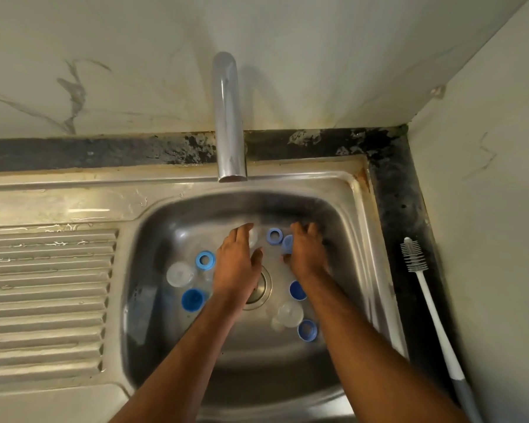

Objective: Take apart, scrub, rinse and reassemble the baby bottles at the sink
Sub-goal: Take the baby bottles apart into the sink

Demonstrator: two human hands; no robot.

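Note:
Baby bottle parts lie scattered on the floor of the steel sink. Blue screw rings lie at the left and at the back. Blue caps lie at the left, the right and the front right. Clear domed pieces rest at the left and the front right. My left hand reaches in palm down, its spread fingertips at a blurred clear piece. My right hand has thumb and fingers around a blue piece.
A chrome tap stands over the back of the basin with no water running. The drain shows between my wrists. A ribbed draining board lies to the left. A white bottle brush lies on the dark counter at the right.

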